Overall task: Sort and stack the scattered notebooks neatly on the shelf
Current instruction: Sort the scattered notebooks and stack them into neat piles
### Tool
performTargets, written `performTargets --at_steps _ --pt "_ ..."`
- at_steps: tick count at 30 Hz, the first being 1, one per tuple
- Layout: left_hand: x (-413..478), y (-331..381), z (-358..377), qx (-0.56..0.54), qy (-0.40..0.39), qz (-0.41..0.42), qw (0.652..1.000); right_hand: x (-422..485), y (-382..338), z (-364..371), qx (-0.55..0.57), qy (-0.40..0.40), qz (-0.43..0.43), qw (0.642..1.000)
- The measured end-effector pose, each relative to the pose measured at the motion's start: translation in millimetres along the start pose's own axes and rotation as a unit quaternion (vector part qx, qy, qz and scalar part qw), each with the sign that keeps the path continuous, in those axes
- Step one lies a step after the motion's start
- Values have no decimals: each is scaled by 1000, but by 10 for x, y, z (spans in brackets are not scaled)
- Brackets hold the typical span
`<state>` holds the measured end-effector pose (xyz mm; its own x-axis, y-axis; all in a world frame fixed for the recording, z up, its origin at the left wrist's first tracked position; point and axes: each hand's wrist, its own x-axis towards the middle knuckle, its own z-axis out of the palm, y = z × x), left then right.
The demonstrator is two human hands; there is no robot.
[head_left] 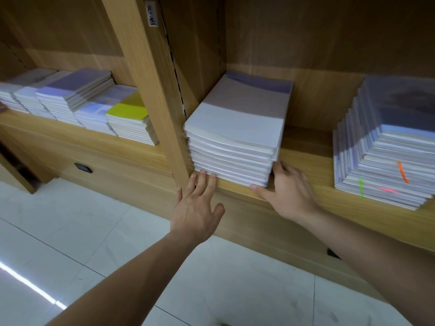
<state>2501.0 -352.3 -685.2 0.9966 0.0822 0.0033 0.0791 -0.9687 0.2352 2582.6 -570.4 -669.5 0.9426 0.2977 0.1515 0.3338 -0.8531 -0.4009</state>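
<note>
Head view takes in the wooden shelf and its upright divider, with tidy piles of notebooks in the bay to the left. The stack of white notebooks I am squaring sits hard against the divider, its front edge right at the shelf lip. The top few copies bow and overhang the lower ones. Well apart on the right, a fanned stack leans in steps and could slump if the shelf is jolted.

My left hand is spread open, with straight fingertips touching the bottom front edge. My right hand, blurred, lies flat against the right side, thumb at the front corner, gripping nothing. Pushing only low down may shear the pile, so that the slick upper notebooks slide forward onto the floor.
</note>
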Motion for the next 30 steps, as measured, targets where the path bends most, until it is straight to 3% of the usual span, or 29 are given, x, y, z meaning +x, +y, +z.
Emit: performTargets --at_steps 9,15,23,30 --pt "26 20 -75 0 -14 6 1000 12 -32 -33 2 5 2 1000" --pt "-90 59 -175 -42 44 10 998 -4 -83 -138 72 -45 36 996" --pt "74 114 9 -58 37 0 998 17 -101 -33 33 9 44 998" --pt "-3 148 -165 -98 50 -18 994 -19 -148 -167 62 -8 58 996"
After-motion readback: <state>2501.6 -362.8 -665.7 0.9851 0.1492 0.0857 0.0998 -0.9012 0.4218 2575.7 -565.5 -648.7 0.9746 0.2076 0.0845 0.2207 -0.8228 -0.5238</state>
